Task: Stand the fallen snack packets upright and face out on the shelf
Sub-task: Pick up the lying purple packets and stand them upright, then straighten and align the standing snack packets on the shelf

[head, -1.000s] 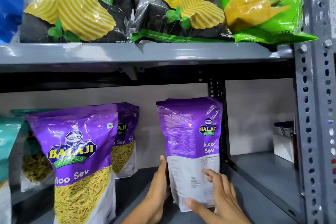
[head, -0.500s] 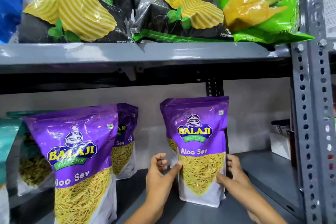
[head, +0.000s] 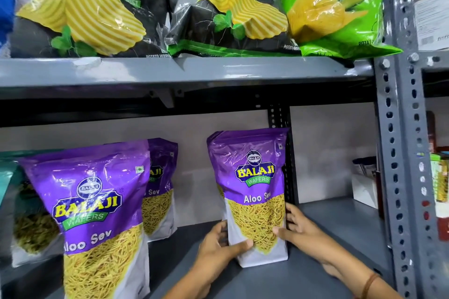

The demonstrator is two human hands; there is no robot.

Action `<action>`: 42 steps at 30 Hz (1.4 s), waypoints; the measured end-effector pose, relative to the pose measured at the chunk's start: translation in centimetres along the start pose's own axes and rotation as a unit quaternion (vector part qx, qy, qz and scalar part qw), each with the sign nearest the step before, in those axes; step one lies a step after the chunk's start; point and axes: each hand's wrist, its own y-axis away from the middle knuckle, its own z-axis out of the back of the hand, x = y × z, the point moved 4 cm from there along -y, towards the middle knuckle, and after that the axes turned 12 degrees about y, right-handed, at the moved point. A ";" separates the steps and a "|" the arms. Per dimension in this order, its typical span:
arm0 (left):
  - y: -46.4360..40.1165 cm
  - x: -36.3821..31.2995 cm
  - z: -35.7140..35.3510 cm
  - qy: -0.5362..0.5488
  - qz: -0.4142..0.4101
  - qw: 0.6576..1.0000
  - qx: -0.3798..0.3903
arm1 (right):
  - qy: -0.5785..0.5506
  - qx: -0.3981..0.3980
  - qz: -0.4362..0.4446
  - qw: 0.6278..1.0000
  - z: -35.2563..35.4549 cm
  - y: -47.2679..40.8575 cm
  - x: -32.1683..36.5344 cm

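Both hands, left hand (head: 222,245) and right hand (head: 300,230), clasp purple Aloo Sev packet (head: 252,192): upright, front out on shelf (head: 279,281). Release remains; no fallen packets visible.

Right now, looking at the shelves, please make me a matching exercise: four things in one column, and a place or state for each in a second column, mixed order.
Things:
1. Aloo Sev packet on the right
2. green chips bag
3. Aloo Sev packet at front left
4. orange-lidded jar

Places or states:
A. upper shelf, beside the black bags
B. far right, beyond the metal post
C. upright, held at its base by left hand and right hand
D. lower shelf, nearest the camera, untouched

Pairs: 1-C, 2-A, 3-D, 4-B
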 end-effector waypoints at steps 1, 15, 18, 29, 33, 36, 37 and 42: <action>0.3 0.0 -0.1 -0.003 0.000 1.000 -0.004 | -0.018 0.028 -0.001 0.999 -0.2 0.0 0.0; 2.7 -0.4 0.2 -0.056 0.019 0.998 0.018 | -0.060 0.103 -0.011 0.993 -0.5 2.2 0.0; 3.3 -0.5 0.1 -0.052 0.015 0.998 0.013 | -0.048 0.105 -0.001 0.993 -0.6 2.6 0.0; 6.1 -3.7 -0.2 -0.061 -0.052 0.994 -0.076 | 0.069 -0.156 0.081 0.982 0.0 4.6 4.3; 10.4 -8.7 2.7 -0.090 -0.234 0.956 -0.153 | 0.168 -0.345 0.200 0.901 -2.1 7.7 11.1; 14.1 -12.7 6.3 -0.120 -0.358 0.902 -0.209 | 0.183 -0.344 0.264 0.882 -6.7 8.6 15.2; 15.0 -13.4 8.0 -0.107 -0.379 0.891 -0.228 | 0.177 -0.325 0.268 0.890 -8.5 8.6 15.9; 16.9 -13.2 18.2 -0.050 -0.336 0.893 -0.295 | 0.101 -0.145 0.189 0.966 -17.3 5.7 15.8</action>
